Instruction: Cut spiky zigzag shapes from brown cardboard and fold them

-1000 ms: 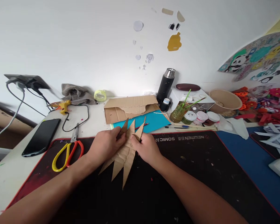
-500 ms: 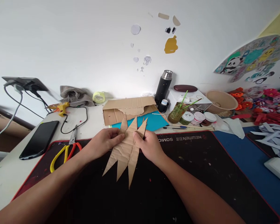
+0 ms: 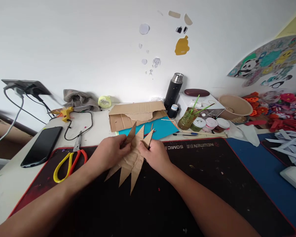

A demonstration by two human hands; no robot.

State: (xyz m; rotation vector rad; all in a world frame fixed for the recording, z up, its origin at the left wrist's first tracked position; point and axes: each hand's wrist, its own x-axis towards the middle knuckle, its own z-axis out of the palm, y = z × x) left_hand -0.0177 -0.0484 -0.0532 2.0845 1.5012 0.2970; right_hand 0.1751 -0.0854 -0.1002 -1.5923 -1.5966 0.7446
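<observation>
A brown cardboard cutout [image 3: 131, 162] with pointed spikes at its top and bottom ends is held over the black desk mat. My left hand [image 3: 112, 151] grips its left edge, thumb on the front face and the other fingers mostly hidden. On the opposite edge, my right hand [image 3: 156, 154] pinches the piece near the base of a spike, with its thumb in front. The cardboard looks creased and slightly bent between the two hands. Scissors [image 3: 71, 163] with one yellow and one red handle lie left of my left forearm.
Behind the hands lie a torn cardboard piece [image 3: 138, 108] and a blue sheet [image 3: 160, 128]. A black phone [image 3: 41, 146] and a yellow glue gun [image 3: 67, 113] are at left. Further right stand a black thermos [image 3: 173, 89], a brush jar [image 3: 186, 120] and paint jars [image 3: 210, 124].
The cardboard cutout has tilted and shifted slightly left, and its left side is bent. My left hand has curled further around its edge. My right hand has moved a little left.
</observation>
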